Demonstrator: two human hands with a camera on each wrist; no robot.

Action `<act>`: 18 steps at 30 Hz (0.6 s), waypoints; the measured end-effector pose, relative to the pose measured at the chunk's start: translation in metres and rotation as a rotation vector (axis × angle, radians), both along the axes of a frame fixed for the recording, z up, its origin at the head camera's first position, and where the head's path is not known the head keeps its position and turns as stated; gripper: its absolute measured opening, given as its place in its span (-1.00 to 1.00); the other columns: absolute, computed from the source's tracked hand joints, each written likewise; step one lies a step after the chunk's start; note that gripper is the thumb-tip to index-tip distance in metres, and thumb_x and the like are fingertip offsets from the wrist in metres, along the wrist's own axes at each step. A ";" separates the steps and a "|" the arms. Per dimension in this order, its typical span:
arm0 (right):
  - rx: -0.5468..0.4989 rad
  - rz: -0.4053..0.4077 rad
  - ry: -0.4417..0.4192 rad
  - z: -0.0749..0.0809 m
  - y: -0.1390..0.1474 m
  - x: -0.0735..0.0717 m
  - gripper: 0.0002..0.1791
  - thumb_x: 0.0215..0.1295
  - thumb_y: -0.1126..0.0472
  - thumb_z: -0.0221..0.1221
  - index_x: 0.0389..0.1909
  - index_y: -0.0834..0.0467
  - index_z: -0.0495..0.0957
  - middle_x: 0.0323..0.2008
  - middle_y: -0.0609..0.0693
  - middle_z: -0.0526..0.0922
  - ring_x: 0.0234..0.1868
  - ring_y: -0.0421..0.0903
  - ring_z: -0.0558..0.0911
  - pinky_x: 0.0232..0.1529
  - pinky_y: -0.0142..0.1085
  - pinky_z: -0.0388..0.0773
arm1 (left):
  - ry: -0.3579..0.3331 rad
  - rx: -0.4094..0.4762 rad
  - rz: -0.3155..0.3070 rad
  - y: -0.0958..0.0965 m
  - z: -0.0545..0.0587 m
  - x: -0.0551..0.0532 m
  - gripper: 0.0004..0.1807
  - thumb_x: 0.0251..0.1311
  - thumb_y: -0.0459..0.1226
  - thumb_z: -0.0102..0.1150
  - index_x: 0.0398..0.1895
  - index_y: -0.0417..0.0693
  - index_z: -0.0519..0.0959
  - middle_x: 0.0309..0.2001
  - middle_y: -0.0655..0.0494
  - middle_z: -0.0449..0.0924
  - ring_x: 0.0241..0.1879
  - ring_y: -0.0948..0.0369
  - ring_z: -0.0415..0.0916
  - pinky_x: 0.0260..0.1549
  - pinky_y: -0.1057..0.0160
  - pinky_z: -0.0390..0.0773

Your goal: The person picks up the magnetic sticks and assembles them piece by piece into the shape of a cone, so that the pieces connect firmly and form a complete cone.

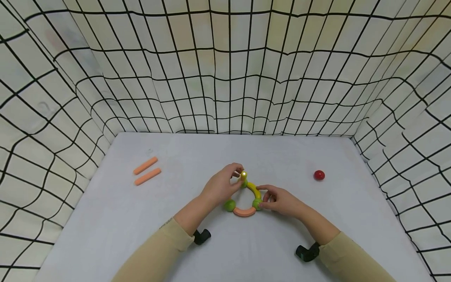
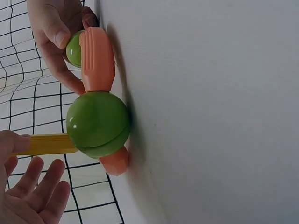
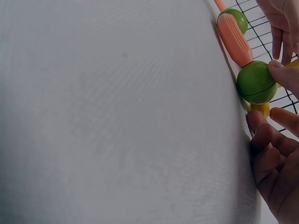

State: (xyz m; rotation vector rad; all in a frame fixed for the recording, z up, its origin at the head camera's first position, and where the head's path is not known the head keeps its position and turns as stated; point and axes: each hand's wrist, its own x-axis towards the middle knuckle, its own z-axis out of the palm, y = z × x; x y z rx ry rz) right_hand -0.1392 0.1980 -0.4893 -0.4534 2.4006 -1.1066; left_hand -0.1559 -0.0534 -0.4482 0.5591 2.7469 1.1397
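Note:
On the white table lies a ring of green balls joined by curved sticks. My left hand point(image 1: 222, 186) pinches a yellow stick point(image 1: 244, 175) that stands up at the far green ball point(image 1: 244, 184). My right hand point(image 1: 283, 201) holds the right green ball point(image 1: 256, 203), its thumb on the ball and a finger stretched along the yellow curved stick point(image 1: 253, 188). An orange curved stick point(image 1: 244, 212) links that ball to the left green ball point(image 1: 230, 205). In the left wrist view another orange piece point(image 2: 114, 161) shows behind the left ball; from the head view my left hand hides it.
Two straight orange sticks point(image 1: 147, 176) lie side by side at the table's left. A red ball point(image 1: 319, 175) sits at the right. Black netting point(image 1: 229, 78) over pale walls encloses the back and sides.

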 end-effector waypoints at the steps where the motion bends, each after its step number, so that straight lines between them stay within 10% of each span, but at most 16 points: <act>1: 0.000 0.000 0.000 0.000 0.000 0.000 -0.36 0.25 -0.01 0.35 0.32 0.04 0.43 -0.30 -0.09 0.57 -0.39 -0.12 0.48 -0.38 -0.34 0.42 | -0.003 -0.003 0.003 -0.001 0.000 0.000 -0.59 0.30 -0.20 0.28 0.19 0.13 0.45 0.12 0.23 0.53 0.13 0.20 0.52 0.05 0.08 0.53; 18: 0.022 0.012 0.012 -0.001 0.000 0.000 -0.36 0.26 0.00 0.34 0.34 0.03 0.42 -0.29 -0.10 0.57 -0.36 -0.12 0.48 -0.36 -0.32 0.42 | 0.039 -0.068 0.100 -0.036 0.000 -0.001 -0.50 0.32 -0.18 0.24 0.30 0.12 0.41 0.12 0.24 0.52 0.07 0.23 0.51 0.02 0.14 0.53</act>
